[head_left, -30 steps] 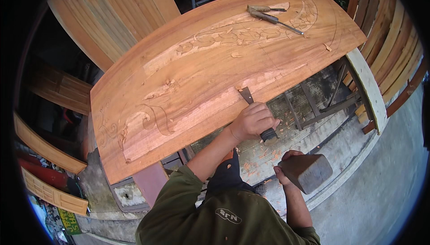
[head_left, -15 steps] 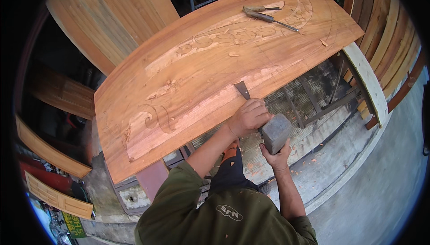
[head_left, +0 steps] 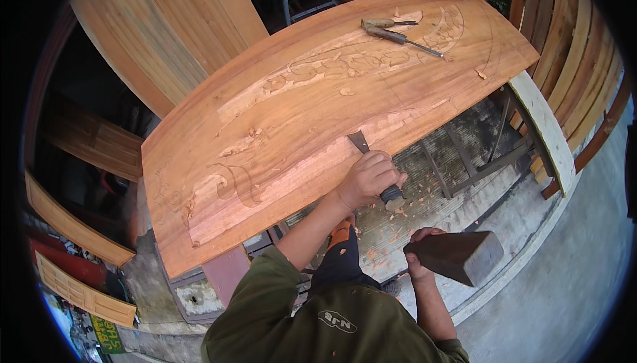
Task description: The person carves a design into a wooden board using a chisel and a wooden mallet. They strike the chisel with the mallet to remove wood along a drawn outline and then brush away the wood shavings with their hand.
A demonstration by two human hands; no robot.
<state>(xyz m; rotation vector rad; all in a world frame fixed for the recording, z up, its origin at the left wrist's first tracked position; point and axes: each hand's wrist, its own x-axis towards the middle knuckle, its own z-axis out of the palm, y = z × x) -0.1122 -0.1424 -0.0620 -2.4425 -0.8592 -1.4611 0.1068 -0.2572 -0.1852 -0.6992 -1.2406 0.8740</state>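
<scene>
My left hand (head_left: pixel 369 178) is wrapped round the handle of a wide, flat-bladed chisel (head_left: pixel 359 141). Its dark blade rests on the pale carved band near the close edge of a large wooden panel (head_left: pixel 292 121), and its handle end sticks out past my fist. Lower right of it, my right hand (head_left: pixel 421 257) grips a dark block-shaped mallet (head_left: pixel 458 257), held apart from the chisel. Scrolls and leaf shapes are carved and pencilled on the panel. Two slimmer chisels (head_left: pixel 391 34) lie crossed at its far right.
Under the panel stands a dark metal frame (head_left: pixel 491 160) with a pale curved edge (head_left: pixel 545 131). Wood chips (head_left: pixel 388 233) lie on the ground below. Wooden boards (head_left: pixel 166 24) lean at the far left, and slats (head_left: pixel 574 58) stand at the right.
My right hand has swung the mallet down and right, away from the chisel's handle end, which now shows. My left hand and the chisel have stayed almost in place.
</scene>
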